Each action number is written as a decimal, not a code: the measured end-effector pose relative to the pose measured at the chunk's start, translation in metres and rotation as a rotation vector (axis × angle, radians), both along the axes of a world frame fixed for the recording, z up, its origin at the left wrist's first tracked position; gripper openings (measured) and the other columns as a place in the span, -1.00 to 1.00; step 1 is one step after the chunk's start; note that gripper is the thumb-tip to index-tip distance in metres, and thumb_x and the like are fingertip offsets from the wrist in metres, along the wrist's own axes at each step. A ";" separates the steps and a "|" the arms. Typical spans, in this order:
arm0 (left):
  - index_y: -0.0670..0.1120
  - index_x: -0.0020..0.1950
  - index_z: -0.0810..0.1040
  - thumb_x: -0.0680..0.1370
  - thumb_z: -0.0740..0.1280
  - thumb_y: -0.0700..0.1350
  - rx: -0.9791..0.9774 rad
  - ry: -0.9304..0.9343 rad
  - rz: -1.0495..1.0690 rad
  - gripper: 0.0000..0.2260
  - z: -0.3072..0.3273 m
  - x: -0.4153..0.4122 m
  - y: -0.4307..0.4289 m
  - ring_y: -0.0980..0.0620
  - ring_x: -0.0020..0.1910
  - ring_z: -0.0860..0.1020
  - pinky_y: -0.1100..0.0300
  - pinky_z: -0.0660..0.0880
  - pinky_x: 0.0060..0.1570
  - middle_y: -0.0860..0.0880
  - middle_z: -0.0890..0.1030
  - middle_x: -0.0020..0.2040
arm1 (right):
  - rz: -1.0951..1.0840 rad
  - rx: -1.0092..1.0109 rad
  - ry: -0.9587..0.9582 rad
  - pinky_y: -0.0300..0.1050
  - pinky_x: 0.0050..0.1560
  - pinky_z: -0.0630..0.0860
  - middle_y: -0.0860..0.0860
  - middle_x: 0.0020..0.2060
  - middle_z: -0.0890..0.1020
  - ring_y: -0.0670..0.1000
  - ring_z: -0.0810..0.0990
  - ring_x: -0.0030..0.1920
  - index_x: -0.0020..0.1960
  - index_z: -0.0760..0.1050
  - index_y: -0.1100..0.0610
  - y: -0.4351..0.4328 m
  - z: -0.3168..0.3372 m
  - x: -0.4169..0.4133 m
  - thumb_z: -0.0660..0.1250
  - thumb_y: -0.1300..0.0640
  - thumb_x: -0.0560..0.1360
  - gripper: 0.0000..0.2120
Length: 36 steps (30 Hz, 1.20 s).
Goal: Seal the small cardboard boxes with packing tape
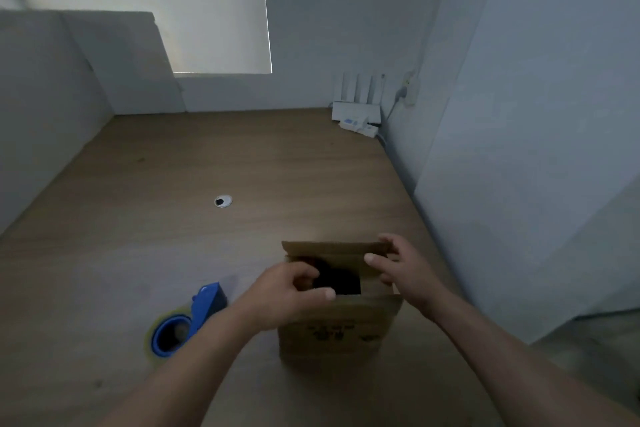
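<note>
A small brown cardboard box (341, 331) stands on the wooden desk (214, 163) near its front right, its top open and dark inside. The far flap stands up. My left hand (287, 291) curls over the box's left flap at the opening. My right hand (401, 270) pinches the right flap near the far corner, thumb inside and fingers outside. A blue tape dispenser with a roll of clear packing tape (185, 322) lies on the desk to the left of the box, under my left forearm.
A white cable grommet (223, 201) sits in the middle of the desk. A white router (356, 104) and a power strip (360, 127) stand in the far right corner. Walls close the desk on the left, back and right.
</note>
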<state>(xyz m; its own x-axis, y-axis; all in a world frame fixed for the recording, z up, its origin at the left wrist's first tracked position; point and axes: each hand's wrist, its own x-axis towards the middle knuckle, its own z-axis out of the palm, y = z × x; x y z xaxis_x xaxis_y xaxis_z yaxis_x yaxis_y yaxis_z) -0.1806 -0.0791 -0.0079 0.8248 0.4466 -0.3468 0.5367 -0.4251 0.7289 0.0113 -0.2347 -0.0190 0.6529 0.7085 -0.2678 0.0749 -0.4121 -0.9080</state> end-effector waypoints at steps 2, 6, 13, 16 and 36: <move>0.08 0.25 0.50 0.43 0.50 0.17 0.051 0.015 -0.052 -0.54 -0.004 -0.004 -0.002 0.13 0.12 0.53 0.13 0.56 0.16 0.10 0.53 0.17 | 0.090 -0.002 -0.110 0.02 0.12 0.59 -0.08 0.09 0.60 -0.07 0.58 0.11 0.16 0.55 -0.02 -0.006 -0.003 0.007 0.42 -0.29 0.34 -0.50; 0.13 -0.02 0.39 0.41 0.54 0.04 0.184 -0.098 0.291 -0.66 -0.013 -0.003 -0.012 0.12 -0.03 0.53 0.10 0.63 0.00 0.14 0.46 0.06 | 0.110 -0.076 -0.350 -0.05 -0.01 0.58 -0.12 -0.07 0.58 -0.13 0.57 -0.06 -0.11 0.61 -0.09 -0.006 -0.015 0.010 0.38 -0.35 0.38 -0.65; 0.21 0.49 0.27 0.52 0.43 0.00 0.157 -0.060 0.281 -0.40 -0.030 0.004 -0.013 0.00 0.44 0.31 -0.01 0.45 0.37 0.15 0.04 0.55 | 0.159 -0.157 -0.701 -0.19 -0.19 0.45 -0.20 -0.10 0.43 -0.15 0.46 -0.11 -0.23 0.41 -0.07 -0.001 -0.033 -0.002 0.31 -0.27 0.50 -0.70; 0.09 0.51 0.33 0.57 0.36 0.03 0.121 -0.046 0.240 -0.48 -0.038 0.004 -0.013 0.03 0.42 0.33 0.03 0.43 0.39 0.13 0.08 0.57 | 0.153 -0.185 -0.829 -0.20 -0.16 0.31 -0.22 -0.03 0.42 -0.10 0.35 -0.02 -0.24 0.39 -0.08 -0.003 -0.038 0.000 0.20 -0.28 0.54 -0.68; 0.14 0.46 0.34 0.65 0.20 0.12 0.283 -0.042 0.400 -0.62 -0.050 0.043 -0.010 -0.09 0.43 0.35 -0.03 0.45 0.35 0.06 0.03 0.57 | 0.056 0.018 -0.567 -0.12 0.04 0.44 -0.08 0.06 0.53 -0.05 0.51 0.08 0.17 0.49 0.05 0.029 -0.061 0.022 0.34 0.00 0.58 -0.79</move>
